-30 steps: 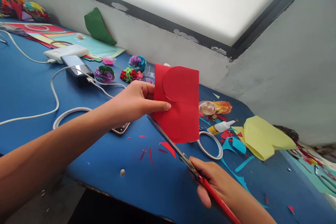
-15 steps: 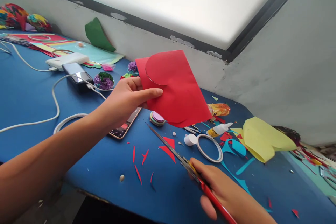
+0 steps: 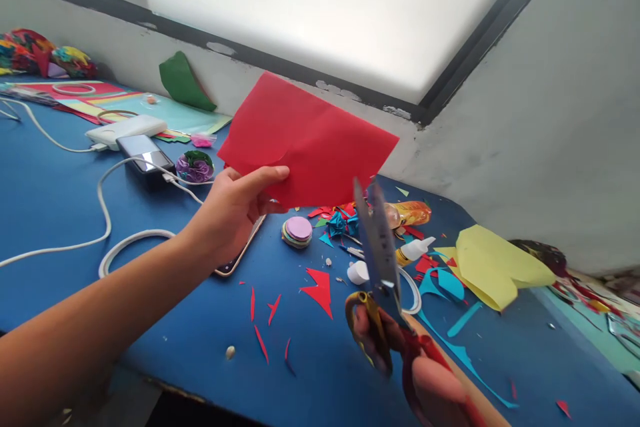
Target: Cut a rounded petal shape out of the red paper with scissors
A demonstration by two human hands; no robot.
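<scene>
My left hand (image 3: 240,210) pinches a sheet of red paper (image 3: 310,133) by its lower edge, thumb in front and fingers behind. The paper is held up above the table, and a short curved cut shows near the thumb. In my right hand (image 3: 425,367) is a pair of scissors (image 3: 383,260) with red and yellow handles. Its blades point upward, slightly parted and blurred, with their tips at the paper's lower right edge; whether they touch it I cannot tell. Below the paper, a stack of small paper circles (image 3: 298,230) lies on the blue table (image 3: 200,340).
Red scraps (image 3: 319,291) and blue paper strips (image 3: 465,320) litter the table. A glue bottle (image 3: 415,250), an orange-labelled bottle (image 3: 413,213) and folded yellow paper (image 3: 500,263) lie right. At left are a phone (image 3: 243,255), a black device (image 3: 145,155), a white power bank (image 3: 133,128) and cables.
The red paper has been turned in my left hand, so its curved outline no longer faces the same way. My right hand has tilted the scissors upright, parted the blades and brought them toward the paper.
</scene>
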